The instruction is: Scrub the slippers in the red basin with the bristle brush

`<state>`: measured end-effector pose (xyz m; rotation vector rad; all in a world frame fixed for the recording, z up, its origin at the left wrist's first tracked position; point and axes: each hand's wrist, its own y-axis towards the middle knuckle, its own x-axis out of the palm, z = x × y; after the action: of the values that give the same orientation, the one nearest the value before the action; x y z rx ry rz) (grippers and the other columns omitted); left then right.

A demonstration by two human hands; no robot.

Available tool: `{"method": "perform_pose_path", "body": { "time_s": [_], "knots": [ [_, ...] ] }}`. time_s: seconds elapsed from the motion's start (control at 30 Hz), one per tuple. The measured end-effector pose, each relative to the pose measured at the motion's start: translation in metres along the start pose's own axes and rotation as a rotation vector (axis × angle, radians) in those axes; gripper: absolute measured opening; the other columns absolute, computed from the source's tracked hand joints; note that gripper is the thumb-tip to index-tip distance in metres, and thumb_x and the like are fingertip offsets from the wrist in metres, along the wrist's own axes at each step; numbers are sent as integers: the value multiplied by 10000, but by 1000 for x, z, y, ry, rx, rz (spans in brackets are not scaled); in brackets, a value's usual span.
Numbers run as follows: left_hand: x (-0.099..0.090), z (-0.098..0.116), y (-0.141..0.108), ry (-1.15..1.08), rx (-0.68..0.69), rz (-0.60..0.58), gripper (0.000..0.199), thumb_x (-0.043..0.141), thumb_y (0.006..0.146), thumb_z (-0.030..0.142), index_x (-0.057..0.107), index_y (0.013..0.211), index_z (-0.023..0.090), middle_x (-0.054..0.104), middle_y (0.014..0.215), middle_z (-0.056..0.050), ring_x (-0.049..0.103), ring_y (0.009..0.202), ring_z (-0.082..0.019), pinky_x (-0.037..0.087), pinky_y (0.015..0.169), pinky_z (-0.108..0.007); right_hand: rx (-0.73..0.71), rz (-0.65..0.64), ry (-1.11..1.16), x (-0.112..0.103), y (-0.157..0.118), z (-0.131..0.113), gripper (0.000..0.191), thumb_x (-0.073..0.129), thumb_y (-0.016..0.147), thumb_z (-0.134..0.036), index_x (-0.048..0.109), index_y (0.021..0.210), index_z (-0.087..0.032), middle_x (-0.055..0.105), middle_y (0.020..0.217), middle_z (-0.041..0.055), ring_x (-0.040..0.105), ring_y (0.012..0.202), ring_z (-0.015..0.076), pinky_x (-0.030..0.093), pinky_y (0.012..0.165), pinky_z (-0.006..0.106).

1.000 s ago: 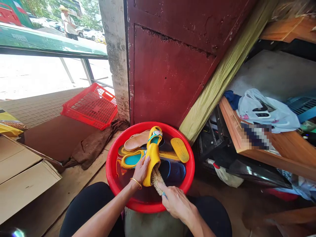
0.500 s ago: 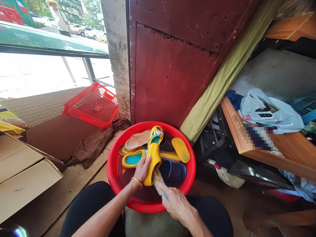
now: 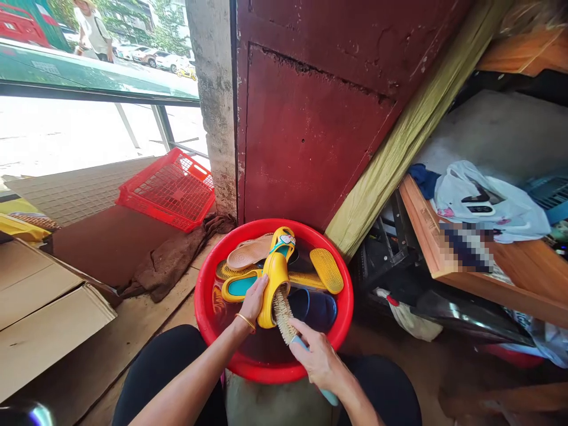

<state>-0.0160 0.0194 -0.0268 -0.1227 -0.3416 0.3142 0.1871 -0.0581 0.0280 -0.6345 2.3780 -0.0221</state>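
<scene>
Between my knees stands a red basin of dark water with several shoes in it. My left hand grips a yellow clog by its side, above the water. Wrapped round the blue handle of a scrub brush, my right hand has the bristles partly inside the clog's opening. Around them in the basin lie a yellow shoe with a teal insole, a tan sole, a yellow sole and a dark blue slipper. Another yellow strapped shoe sits just behind the clog.
A red plastic crate leans at the left near a brown cloth and a cardboard box. Behind the basin is a dark red door. On the right, a wooden board carries a white plastic bag. Outside, a person walks past.
My right hand and the brush have shifted slightly right, and more of the blue handle shows. The left hand still holds the clog, a little higher. The person outside has moved left.
</scene>
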Motion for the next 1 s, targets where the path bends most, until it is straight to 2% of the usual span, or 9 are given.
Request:
{"method": "perform_pose_path", "body": {
  "time_s": [0.23,0.33,0.43,0.5,0.63,0.73,0.87,0.93,1.0],
  "knots": [
    [8,-6,-8,31,13,-47,608,679,679,688,738,990,169,725,1200,-117,625,1146,-295,458,1030,-385,54,165,-51,18,25,-13,523,458,949,-372,529,1446,-225,720,846,33,665,670,167,546,648,249],
    [8,-5,-11,22,9,-39,582,708,657,673,743,953,173,727,1201,-115,613,1174,-313,452,1043,-397,44,171,-116,21,34,-22,515,425,961,-356,541,1441,-208,723,819,34,688,678,170,555,659,245],
    [3,-3,-11,3,-17,-23,578,715,650,681,746,898,161,762,1068,-124,647,1094,-323,507,956,-406,3,91,-143,18,29,-26,514,397,968,-321,540,1447,-201,746,861,40,708,722,174,560,700,256],
    [-2,0,-10,-19,-31,3,602,714,647,693,741,911,152,768,1028,-115,657,1061,-319,520,920,-402,-45,-6,-130,13,18,-26,508,413,953,-283,551,1439,-225,767,968,43,721,820,185,556,774,272],
    [-7,5,-7,-88,-54,43,631,754,623,671,728,979,151,758,1084,-98,657,1057,-298,515,929,-385,-83,-133,-165,-5,-11,-22,516,482,895,-223,598,1395,-275,704,1259,59,673,1117,237,508,931,310],
    [-7,7,-5,-148,-74,59,612,774,632,634,720,1013,159,754,1116,-90,662,1068,-275,509,963,-373,-49,-147,-244,-19,-26,-19,548,475,885,-202,577,1409,-327,708,1256,38,662,1146,240,482,980,338],
    [-4,9,-2,-212,-156,77,533,702,733,629,705,994,164,773,997,-103,705,963,-253,558,887,-381,-55,-69,-189,-28,-33,-9,510,499,884,-226,614,1372,-320,726,1220,27,689,1078,223,500,956,315],
    [-4,12,-2,-241,-215,66,547,620,784,673,698,961,161,771,917,-119,723,857,-255,585,810,-400,-75,15,-101,-22,-35,4,490,508,895,-248,615,1372,-274,709,1253,44,687,1082,220,510,958,306],
    [-4,17,-4,-320,-299,-3,612,538,805,729,699,965,161,768,888,-134,733,813,-276,598,759,-429,-86,131,-45,-9,-37,19,493,490,926,-275,575,1409,-230,693,1280,68,678,1110,224,515,976,317]
  ]
}}
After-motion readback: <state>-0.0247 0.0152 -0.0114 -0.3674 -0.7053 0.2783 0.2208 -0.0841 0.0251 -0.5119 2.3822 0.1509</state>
